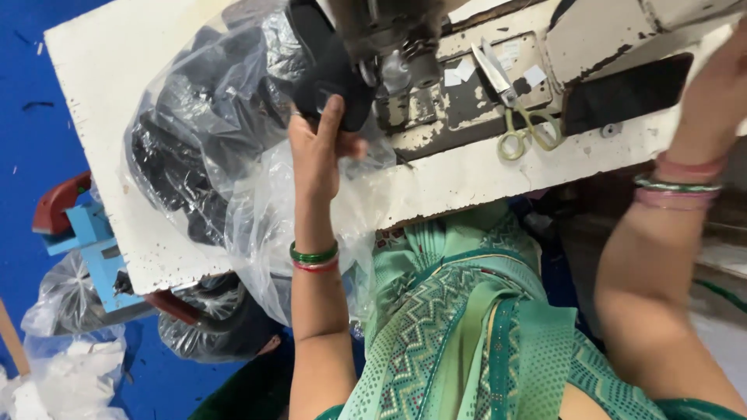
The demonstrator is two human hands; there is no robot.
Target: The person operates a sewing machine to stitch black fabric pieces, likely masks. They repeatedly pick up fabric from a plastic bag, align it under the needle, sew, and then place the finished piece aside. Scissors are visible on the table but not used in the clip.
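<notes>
Near the tabletop's [467, 175] front edge, the left hand [317, 152] rises out of crinkled clear plastic, its fingers [333, 117] closed on a black fabric piece [331, 74] held just before the sewing machine [389, 31]. Toward the left edge, a clear bag [194, 117] holds more dark pieces, blurred by glare. Scissors [517, 113] with yellowish loops lie on the machine's chipped plate. The right hand [720, 85] is cut off at the frame's edge; its grip cannot be told.
</notes>
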